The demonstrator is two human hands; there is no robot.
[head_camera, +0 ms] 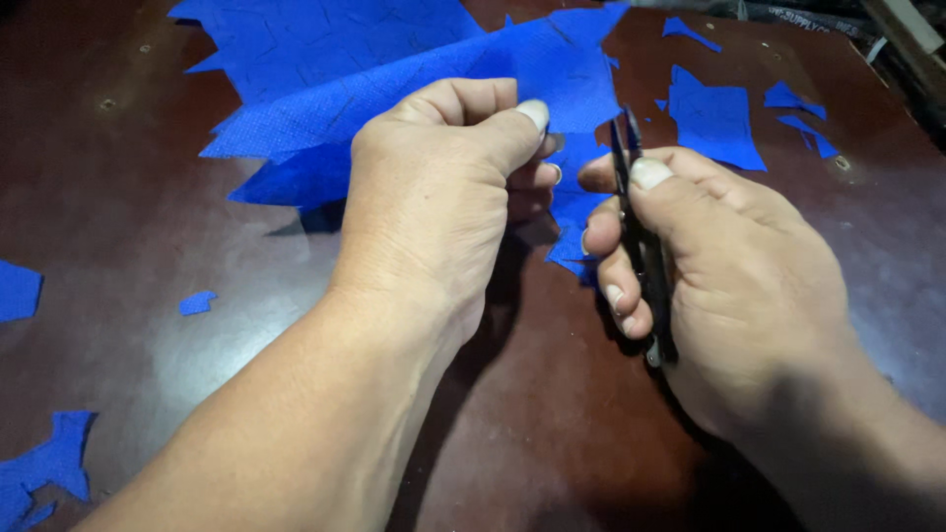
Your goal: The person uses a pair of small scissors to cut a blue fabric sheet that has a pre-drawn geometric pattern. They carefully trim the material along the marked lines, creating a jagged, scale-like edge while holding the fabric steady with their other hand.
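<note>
While the left hand (434, 187) pinches the blue cloth (414, 89) taut just beside the blades, the right hand (729, 266) squeezes black snips (641, 236), tips apparently nearly closed at the cloth's edge above its thumb.

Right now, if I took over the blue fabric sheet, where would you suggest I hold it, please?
Probably pinch the blue fabric sheet at its near edge, coming from the left as the left hand does. The sheet is thin and floppy, and the snips in the right hand occupy the right side.
</note>
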